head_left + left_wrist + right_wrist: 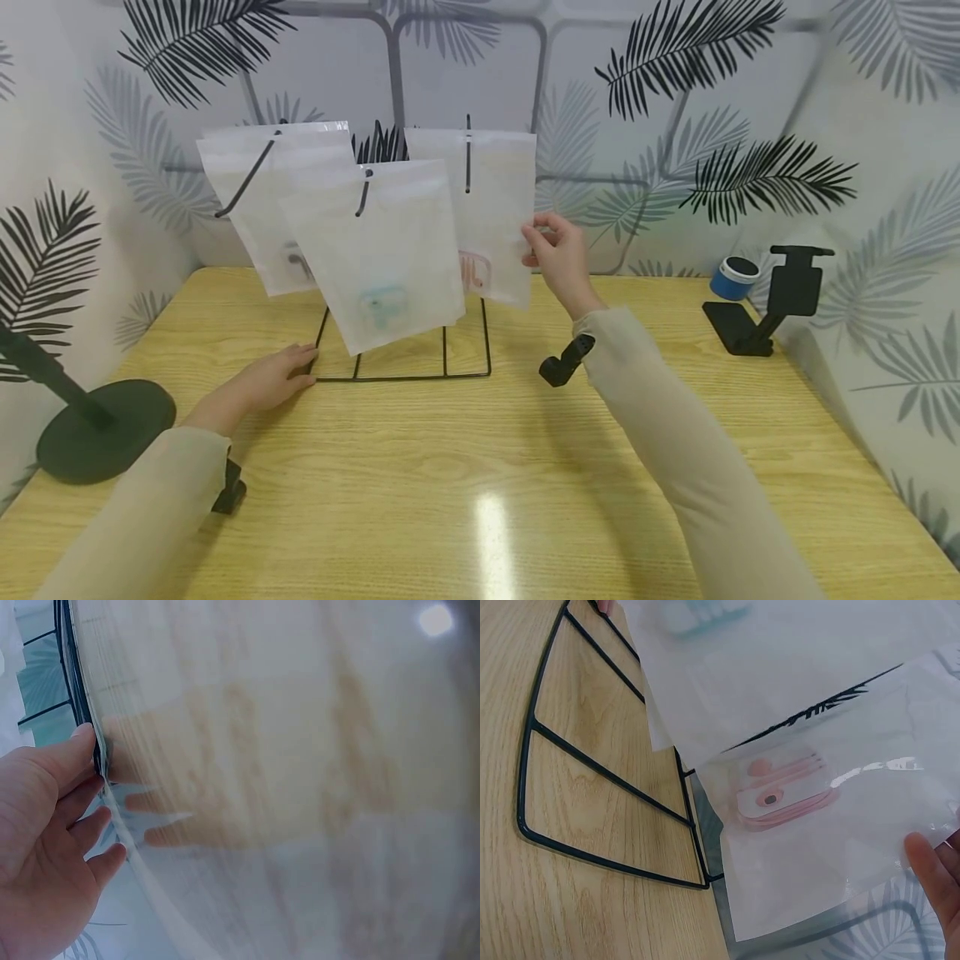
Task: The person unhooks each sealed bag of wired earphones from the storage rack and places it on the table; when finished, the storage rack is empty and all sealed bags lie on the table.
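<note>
A black wire display rack [401, 379] stands on the table, with frosted plastic bags hung on its hooks. My right hand [557, 254] pinches the right edge of the rear right bag [498, 183]. Through this bag a pink coiled cable in a case [784, 791] shows in the right wrist view. At the rack's front left corner, my left hand [262, 383] holds the base wire between thumb and fingers [90, 825]. The front middle bag [382, 242] has a teal item inside, and the left bags [262, 192] show something dark.
A black round-based stand [108, 429] is at the left. A blue jar [733, 279] and a black phone holder [795, 287] stand at the back right. The leaf-patterned wall [600, 83] rises right behind the rack.
</note>
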The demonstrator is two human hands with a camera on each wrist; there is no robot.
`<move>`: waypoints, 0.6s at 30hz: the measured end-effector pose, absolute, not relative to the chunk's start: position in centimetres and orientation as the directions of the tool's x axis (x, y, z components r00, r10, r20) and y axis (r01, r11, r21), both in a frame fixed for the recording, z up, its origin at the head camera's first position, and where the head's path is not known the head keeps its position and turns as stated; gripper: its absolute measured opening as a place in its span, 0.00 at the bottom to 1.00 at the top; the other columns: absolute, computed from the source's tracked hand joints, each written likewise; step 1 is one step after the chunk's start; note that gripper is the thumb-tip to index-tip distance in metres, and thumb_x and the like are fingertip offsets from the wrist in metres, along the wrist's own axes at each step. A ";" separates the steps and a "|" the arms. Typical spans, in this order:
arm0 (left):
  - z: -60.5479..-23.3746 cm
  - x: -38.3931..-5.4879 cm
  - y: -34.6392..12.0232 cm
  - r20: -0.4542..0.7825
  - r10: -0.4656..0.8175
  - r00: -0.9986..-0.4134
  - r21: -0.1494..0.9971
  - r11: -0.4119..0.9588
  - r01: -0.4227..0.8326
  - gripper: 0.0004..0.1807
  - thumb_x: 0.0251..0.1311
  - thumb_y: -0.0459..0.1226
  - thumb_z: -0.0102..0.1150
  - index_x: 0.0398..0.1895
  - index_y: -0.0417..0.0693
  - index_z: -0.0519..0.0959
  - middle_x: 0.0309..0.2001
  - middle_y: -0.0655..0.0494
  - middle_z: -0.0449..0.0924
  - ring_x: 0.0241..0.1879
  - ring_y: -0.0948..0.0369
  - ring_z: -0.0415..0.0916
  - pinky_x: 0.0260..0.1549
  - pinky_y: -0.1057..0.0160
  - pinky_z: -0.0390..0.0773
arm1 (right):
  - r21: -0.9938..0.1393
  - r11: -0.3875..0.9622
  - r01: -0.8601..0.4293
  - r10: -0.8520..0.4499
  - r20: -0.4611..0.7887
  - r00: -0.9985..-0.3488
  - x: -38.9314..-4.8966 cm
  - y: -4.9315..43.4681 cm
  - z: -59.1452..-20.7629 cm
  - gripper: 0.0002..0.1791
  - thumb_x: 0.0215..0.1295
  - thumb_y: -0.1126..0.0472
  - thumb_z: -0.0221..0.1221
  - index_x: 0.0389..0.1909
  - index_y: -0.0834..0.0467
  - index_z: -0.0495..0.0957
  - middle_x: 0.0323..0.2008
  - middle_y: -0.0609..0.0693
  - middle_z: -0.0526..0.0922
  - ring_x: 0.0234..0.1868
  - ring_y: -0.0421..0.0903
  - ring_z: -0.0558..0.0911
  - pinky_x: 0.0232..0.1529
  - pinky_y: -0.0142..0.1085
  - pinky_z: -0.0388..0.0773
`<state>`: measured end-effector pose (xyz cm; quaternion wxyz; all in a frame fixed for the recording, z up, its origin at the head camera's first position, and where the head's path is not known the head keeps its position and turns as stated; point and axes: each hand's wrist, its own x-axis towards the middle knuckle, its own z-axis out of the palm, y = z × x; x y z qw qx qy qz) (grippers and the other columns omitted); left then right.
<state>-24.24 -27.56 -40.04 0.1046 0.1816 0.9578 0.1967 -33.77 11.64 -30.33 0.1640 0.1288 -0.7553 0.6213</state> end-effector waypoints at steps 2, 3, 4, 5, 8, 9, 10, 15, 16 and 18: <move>-40.1 -24.3 -27.6 -0.130 0.388 -0.913 0.413 0.858 0.306 0.30 0.67 0.38 0.48 0.65 0.27 0.56 0.65 0.29 0.51 0.64 0.35 0.44 0.59 0.37 0.49 | -0.892 0.195 -0.409 0.004 0.418 -0.909 -33.5 11.7 -30.3 0.08 0.64 0.62 0.57 0.37 0.65 0.77 0.27 0.57 0.79 0.18 0.45 0.77 0.25 0.33 0.80; -40.1 -24.3 -27.6 -0.129 0.387 -0.913 0.412 0.858 0.306 0.30 0.67 0.38 0.48 0.65 0.28 0.57 0.65 0.29 0.51 0.64 0.35 0.44 0.59 0.37 0.49 | -0.890 0.195 -0.413 0.002 0.422 -0.907 -33.4 11.7 -30.3 0.08 0.64 0.62 0.57 0.37 0.65 0.77 0.27 0.57 0.80 0.18 0.44 0.77 0.25 0.33 0.80; -40.1 -24.3 -27.6 -0.127 0.387 -0.913 0.411 0.858 0.307 0.30 0.67 0.38 0.48 0.65 0.28 0.57 0.65 0.29 0.51 0.64 0.35 0.44 0.59 0.38 0.49 | -0.887 0.194 -0.418 0.001 0.426 -0.905 -33.3 11.7 -30.3 0.09 0.64 0.62 0.57 0.37 0.65 0.77 0.26 0.57 0.80 0.18 0.44 0.77 0.25 0.33 0.80; -40.1 -24.3 -27.5 -0.125 0.388 -0.913 0.409 0.859 0.309 0.30 0.67 0.38 0.48 0.65 0.28 0.57 0.65 0.29 0.51 0.64 0.35 0.44 0.59 0.38 0.50 | -0.885 0.195 -0.422 0.001 0.430 -0.903 -33.1 11.8 -30.3 0.09 0.64 0.62 0.57 0.36 0.65 0.77 0.25 0.57 0.80 0.17 0.43 0.77 0.25 0.33 0.80; -40.1 -24.3 -27.6 -0.116 0.392 -0.913 0.405 0.858 0.316 0.29 0.66 0.37 0.48 0.65 0.27 0.57 0.65 0.29 0.51 0.64 0.35 0.45 0.59 0.38 0.50 | -0.878 0.207 -0.433 -0.001 0.442 -0.897 -32.5 12.0 -30.4 0.10 0.64 0.60 0.58 0.37 0.65 0.77 0.25 0.57 0.80 0.17 0.43 0.78 0.25 0.33 0.80; -40.1 -24.3 -27.5 -0.114 0.392 -0.913 0.406 0.857 0.318 0.29 0.66 0.37 0.49 0.65 0.27 0.57 0.65 0.29 0.51 0.64 0.35 0.45 0.59 0.38 0.50 | -0.873 0.212 -0.438 -0.001 0.448 -0.894 -32.3 12.0 -30.4 0.10 0.64 0.60 0.58 0.37 0.65 0.77 0.25 0.58 0.80 0.17 0.43 0.78 0.25 0.33 0.80; -40.1 -24.3 -27.5 -0.113 0.393 -0.912 0.407 0.856 0.319 0.29 0.66 0.37 0.49 0.65 0.27 0.57 0.65 0.29 0.51 0.64 0.35 0.45 0.59 0.38 0.50 | -0.870 0.214 -0.443 -0.005 0.453 -0.892 -32.1 12.1 -30.4 0.10 0.64 0.60 0.57 0.37 0.65 0.77 0.25 0.58 0.80 0.17 0.43 0.78 0.25 0.33 0.80; -40.1 -24.2 -27.5 -0.110 0.396 -0.912 0.407 0.855 0.322 0.29 0.66 0.37 0.49 0.65 0.27 0.57 0.65 0.29 0.52 0.64 0.35 0.45 0.58 0.38 0.51 | -0.859 0.235 -0.454 -0.018 0.463 -0.886 -31.0 12.4 -30.2 0.11 0.64 0.61 0.57 0.39 0.66 0.77 0.29 0.61 0.81 0.17 0.42 0.78 0.24 0.32 0.79; -40.1 -24.2 -27.5 -0.110 0.397 -0.911 0.406 0.855 0.323 0.29 0.66 0.37 0.49 0.65 0.27 0.57 0.65 0.29 0.52 0.64 0.35 0.45 0.58 0.38 0.51 | -0.857 0.237 -0.457 -0.019 0.466 -0.885 -30.7 12.4 -30.1 0.11 0.64 0.62 0.57 0.38 0.67 0.77 0.29 0.62 0.81 0.17 0.43 0.78 0.24 0.33 0.79; -40.1 -24.2 -27.5 -0.108 0.396 -0.912 0.408 0.854 0.322 0.29 0.66 0.37 0.49 0.65 0.27 0.57 0.64 0.29 0.52 0.64 0.35 0.45 0.58 0.38 0.51 | -0.845 0.251 -0.472 -0.024 0.482 -0.876 -29.7 12.4 -29.5 0.10 0.64 0.64 0.57 0.37 0.69 0.77 0.28 0.65 0.81 0.17 0.43 0.78 0.24 0.33 0.79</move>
